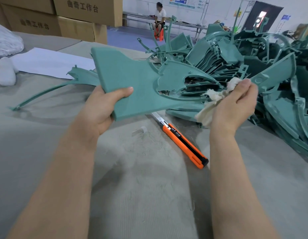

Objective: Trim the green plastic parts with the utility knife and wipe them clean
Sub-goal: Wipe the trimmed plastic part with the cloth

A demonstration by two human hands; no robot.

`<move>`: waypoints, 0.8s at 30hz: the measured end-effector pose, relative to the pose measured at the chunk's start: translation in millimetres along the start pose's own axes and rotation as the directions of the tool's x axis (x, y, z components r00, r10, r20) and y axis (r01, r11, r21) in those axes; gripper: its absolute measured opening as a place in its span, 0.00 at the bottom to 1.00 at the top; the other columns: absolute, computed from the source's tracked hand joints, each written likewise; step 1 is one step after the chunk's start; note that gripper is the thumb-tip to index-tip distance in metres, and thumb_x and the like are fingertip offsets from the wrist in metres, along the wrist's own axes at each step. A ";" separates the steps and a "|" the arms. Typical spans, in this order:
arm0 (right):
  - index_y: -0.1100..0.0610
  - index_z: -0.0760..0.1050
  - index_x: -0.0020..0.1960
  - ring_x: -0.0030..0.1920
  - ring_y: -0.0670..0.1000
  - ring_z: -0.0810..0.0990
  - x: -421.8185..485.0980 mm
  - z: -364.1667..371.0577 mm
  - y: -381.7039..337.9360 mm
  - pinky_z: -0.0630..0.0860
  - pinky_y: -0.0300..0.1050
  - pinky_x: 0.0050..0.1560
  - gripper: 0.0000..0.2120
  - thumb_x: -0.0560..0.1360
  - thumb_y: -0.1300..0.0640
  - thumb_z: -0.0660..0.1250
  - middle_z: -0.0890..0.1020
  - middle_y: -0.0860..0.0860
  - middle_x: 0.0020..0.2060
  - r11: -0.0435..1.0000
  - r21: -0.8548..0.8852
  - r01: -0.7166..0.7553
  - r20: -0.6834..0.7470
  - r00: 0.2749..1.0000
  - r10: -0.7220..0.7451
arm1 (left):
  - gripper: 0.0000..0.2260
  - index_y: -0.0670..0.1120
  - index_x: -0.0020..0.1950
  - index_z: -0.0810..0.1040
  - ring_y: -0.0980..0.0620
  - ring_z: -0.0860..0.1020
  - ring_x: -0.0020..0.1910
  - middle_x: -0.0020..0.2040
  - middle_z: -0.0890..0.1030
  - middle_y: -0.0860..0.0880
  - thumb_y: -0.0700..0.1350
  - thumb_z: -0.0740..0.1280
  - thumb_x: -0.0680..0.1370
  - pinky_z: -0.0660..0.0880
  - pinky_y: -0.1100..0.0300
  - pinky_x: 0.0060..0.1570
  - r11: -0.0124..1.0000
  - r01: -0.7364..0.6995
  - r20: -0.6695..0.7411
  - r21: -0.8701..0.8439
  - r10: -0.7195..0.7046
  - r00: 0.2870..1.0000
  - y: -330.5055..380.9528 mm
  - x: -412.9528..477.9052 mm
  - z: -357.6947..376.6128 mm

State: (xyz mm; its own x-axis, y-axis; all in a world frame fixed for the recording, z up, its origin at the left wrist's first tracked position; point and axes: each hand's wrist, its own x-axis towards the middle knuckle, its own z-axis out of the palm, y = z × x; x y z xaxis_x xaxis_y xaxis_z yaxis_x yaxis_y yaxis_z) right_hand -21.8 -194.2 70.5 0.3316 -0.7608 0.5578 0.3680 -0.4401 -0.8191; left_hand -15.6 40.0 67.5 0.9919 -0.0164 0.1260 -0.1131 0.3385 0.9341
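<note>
The left hand (101,109) is raised over the middle of the grey cloth-covered surface (149,195), palm turned up. Its thumb presses flat on top, and its fingers are hidden underneath the near corner of a flat teal-green moulded plastic part (132,83), which it grips and holds tilted, off the surface. The right hand (236,104) is lifted at the part's right end, fingers curled round a crumpled cream cloth rag (211,102) bunched against the plastic there. The part has a broad matt panel on its left. Toward the right it narrows into an oval ring frame with an open cut-out and small pegs. An orange and black utility knife (182,142) lies on the surface between the two forearms, its blade extended and pointing toward the far side, the tip under the held part. Thin pale shavings (141,178) are scattered near it. A tangled heap of green plastic parts (253,57) fills the surface's right side out to its edge. A thin curved green plastic strip (55,88) lies toward the left edge, with a white paper sheet (51,62) beyond it and brown cardboard boxes (77,18) past the far left corner. Bare grey cloth runs from the knife to the near edge.
</note>
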 end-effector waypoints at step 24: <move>0.54 0.68 0.40 0.39 0.51 0.71 -40.3 36.4 -16.6 0.59 0.41 0.36 0.18 0.85 0.51 0.49 0.74 0.48 0.36 0.978 -0.203 0.038 0.462 0.885 0.061 | 0.09 0.55 0.47 0.80 0.54 0.83 0.47 0.47 0.85 0.52 0.43 0.69 0.70 0.80 0.54 0.51 0.911 -0.210 0.377 0.355 0.066 0.924 -3.9 -20.3 36.1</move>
State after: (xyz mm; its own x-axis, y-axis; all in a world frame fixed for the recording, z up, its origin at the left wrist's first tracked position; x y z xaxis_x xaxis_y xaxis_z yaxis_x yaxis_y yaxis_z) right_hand -9.6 -138.9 66.5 0.7171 -0.4800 0.5053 0.1964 -0.5564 -0.8074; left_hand -37.4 5.0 73.3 0.8870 -0.3473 0.3042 -0.3321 -0.0221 0.9430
